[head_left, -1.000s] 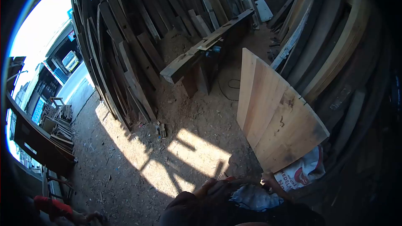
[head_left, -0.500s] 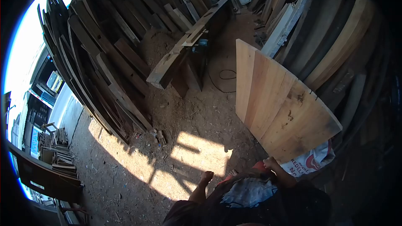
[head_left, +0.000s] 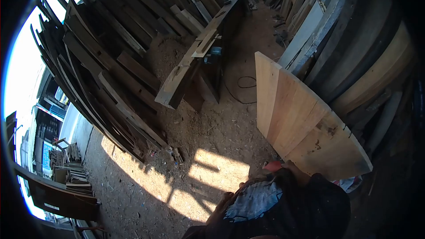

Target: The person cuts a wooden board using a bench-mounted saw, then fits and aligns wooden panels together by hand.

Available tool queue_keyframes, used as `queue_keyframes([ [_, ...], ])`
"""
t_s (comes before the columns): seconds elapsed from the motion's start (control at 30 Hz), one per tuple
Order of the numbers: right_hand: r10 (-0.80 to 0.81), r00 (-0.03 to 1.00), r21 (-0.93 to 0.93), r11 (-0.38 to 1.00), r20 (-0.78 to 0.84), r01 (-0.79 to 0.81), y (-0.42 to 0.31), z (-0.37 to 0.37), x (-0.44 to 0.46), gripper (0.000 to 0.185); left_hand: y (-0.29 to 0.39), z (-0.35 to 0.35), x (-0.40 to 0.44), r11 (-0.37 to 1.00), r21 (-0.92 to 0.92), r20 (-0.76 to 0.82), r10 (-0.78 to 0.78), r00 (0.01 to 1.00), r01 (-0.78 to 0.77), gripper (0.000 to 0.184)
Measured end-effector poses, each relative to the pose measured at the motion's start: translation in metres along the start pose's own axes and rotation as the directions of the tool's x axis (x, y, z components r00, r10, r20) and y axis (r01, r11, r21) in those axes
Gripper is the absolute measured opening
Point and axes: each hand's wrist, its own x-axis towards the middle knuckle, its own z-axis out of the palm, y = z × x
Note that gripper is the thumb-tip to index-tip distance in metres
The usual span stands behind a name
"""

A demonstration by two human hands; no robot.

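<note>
A broad wooden panel (head_left: 305,128), joined from several planks, stands tilted to my right, with dark stains on its lower half. My right hand (head_left: 292,168) is low beside the panel's lower left edge; its fingers are mostly hidden, and I cannot tell whether it touches the panel. My left hand (head_left: 226,198) hangs low at my side, curled closed in shadow, with nothing seen in it. Between the hands spreads my dark shirt with a pale print (head_left: 254,201). A red item (head_left: 273,166) shows near my right hand, partly covered.
A long narrow wooden bench (head_left: 195,55) crosses ahead, bearing wood strips and a teal tool (head_left: 214,53). A dark cord (head_left: 245,82) loops on the dusty floor. Boards (head_left: 110,53) lean in rows at left, and more planks (head_left: 354,48) at right. A white printed sack (head_left: 349,183) lies behind the panel.
The view has shifted, and the panel appears lower and further right. Both hands are now more hidden by my shirt and arms, and less of the sack shows.
</note>
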Motion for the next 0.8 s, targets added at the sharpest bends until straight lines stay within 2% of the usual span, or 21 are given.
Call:
queue_keyframes([
  [0.07, -0.088, 0.994, 0.161, 0.984, 0.057, 0.078, -0.019, -0.032, 0.016, 0.068, 0.024, -0.024, 0.012, 0.997, -0.070, -0.030, -0.042, 0.999, 0.040, 0.026],
  [0.1, 0.008, 0.993, -0.103, 0.994, -0.116, -0.020, -0.063, -0.045, 0.008, 0.053, 0.033, -0.037, 0.022, 0.993, -0.102, -0.039, -0.058, 0.998, 0.054, 0.027],
  [0.2, 0.063, 0.997, 0.125, 0.990, 0.043, -0.068, -0.140, -0.103, -0.016, 0.041, 0.060, -0.064, 0.054, 0.988, -0.146, -0.047, -0.061, 0.997, 0.054, 0.028],
  [0.33, 0.037, 0.999, 0.063, 0.997, -0.033, -0.035, -0.181, -0.120, 0.042, 0.029, 0.092, -0.093, 0.100, 0.991, -0.134, -0.019, -0.014, 1.000, 0.011, 0.030],
  [0.4, -0.003, 1.000, 0.155, 0.988, -0.021, 0.006, -0.207, -0.118, 0.068, 0.030, 0.102, -0.110, 0.122, 0.992, -0.122, -0.001, 0.006, 1.000, -0.006, 0.031],
  [0.47, -0.078, 0.994, 0.179, 0.982, 0.073, 0.064, -0.241, -0.126, 0.073, 0.032, 0.108, -0.129, 0.147, 0.996, -0.093, 0.029, 0.021, 0.999, -0.019, 0.031],
  [0.53, -0.167, 0.985, 0.261, 0.953, 0.033, 0.152, -0.273, -0.123, 0.088, 0.038, 0.113, -0.150, 0.173, 0.998, -0.058, 0.058, 0.038, 0.998, -0.034, 0.032],
  [0.57, -0.188, 0.981, 0.232, 0.957, 0.038, 0.175, -0.298, -0.129, 0.093, 0.038, 0.113, -0.163, 0.188, 0.998, -0.025, 0.079, 0.052, 0.995, -0.050, 0.033],
  [0.63, -0.229, 0.972, 0.182, 0.959, 0.046, 0.217, -0.337, -0.141, 0.107, 0.039, 0.111, -0.191, 0.224, 0.994, 0.048, 0.132, 0.092, 0.987, -0.099, 0.034],
  [0.73, -0.296, 0.950, 0.355, 0.881, -0.101, 0.312, -0.377, -0.139, 0.163, 0.041, 0.107, -0.248, 0.290, 0.939, 0.216, 0.231, 0.217, 0.948, -0.267, 0.035],
  [0.8, -0.258, 0.959, 0.208, 0.938, -0.118, 0.278, -0.405, -0.158, 0.184, 0.041, 0.111, -0.301, 0.337, 0.804, 0.365, 0.319, 0.366, 0.874, -0.470, 0.036],
])
